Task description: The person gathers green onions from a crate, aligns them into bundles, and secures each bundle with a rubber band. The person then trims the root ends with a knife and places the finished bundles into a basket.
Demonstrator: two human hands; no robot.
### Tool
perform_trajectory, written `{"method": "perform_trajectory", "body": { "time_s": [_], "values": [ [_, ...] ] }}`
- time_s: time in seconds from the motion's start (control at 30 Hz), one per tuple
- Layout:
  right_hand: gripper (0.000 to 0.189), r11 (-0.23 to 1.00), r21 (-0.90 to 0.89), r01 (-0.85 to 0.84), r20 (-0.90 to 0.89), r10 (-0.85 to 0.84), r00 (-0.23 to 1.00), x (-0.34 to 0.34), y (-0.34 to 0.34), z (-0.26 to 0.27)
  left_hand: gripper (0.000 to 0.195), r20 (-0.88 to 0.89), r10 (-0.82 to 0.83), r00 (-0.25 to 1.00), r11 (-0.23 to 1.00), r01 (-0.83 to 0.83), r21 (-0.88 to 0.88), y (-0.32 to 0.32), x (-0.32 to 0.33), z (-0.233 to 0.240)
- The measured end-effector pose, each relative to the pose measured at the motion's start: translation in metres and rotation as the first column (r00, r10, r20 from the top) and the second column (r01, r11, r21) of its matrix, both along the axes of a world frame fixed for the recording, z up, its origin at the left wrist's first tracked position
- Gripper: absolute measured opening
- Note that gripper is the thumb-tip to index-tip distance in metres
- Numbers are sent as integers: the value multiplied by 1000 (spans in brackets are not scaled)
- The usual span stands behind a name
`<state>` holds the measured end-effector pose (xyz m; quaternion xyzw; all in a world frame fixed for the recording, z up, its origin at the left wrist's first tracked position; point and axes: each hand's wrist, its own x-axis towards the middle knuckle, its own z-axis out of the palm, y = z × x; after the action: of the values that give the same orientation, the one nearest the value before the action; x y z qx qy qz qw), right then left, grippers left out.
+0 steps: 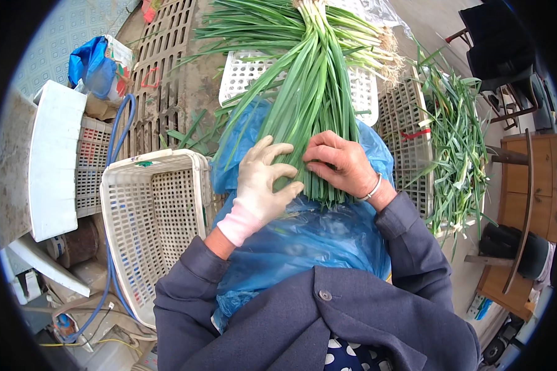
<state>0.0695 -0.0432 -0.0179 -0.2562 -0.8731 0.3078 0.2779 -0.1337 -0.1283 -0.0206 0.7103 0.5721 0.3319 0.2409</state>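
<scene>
Long green leafy stalks with pale rooted ends, like garlic chives or leeks, lie in a bundle over a white perforated plastic crate and the blue plastic sheet on my lap. My left hand, in a cream glove with a pink cuff, rests on the left side of the leaves with fingers spread and slightly curled. My bare right hand, a bracelet at its wrist, has thumb and fingertips pinched together at the leaves' right side. Whether a leaf is between those fingertips is hard to tell.
An upright white perforated basket stands at left, beside a blue hose. Another crate and a heap of green leaves are at right. A slotted drain grate lies upper left; wooden chairs stand far right.
</scene>
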Motion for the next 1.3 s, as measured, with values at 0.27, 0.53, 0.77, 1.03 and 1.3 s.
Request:
{"method": "perform_trajectory", "body": {
  "time_s": [0.27,0.53,0.77,1.03,1.3],
  "values": [
    [33,987,-159,-13,-15,10,1000,0,-9,10,21,107,-68,992,988,82,-130,-1,-6,7],
    [30,910,-415,-16,-44,-2,999,1,-10,10,22,116,-73,991,988,87,-125,-1,-5,6],
    [18,860,-511,-2,-134,-78,988,-2,-15,8,20,126,-3,992,998,12,-66,-1,1,-2],
    [10,547,-834,74,-196,-418,887,-13,-17,3,18,7,8,1000,1000,-8,23,-2,4,-6],
    [11,575,-802,164,-164,-475,865,-18,-7,-3,21,-256,-35,966,993,61,96,-7,11,4]
  ]
}}
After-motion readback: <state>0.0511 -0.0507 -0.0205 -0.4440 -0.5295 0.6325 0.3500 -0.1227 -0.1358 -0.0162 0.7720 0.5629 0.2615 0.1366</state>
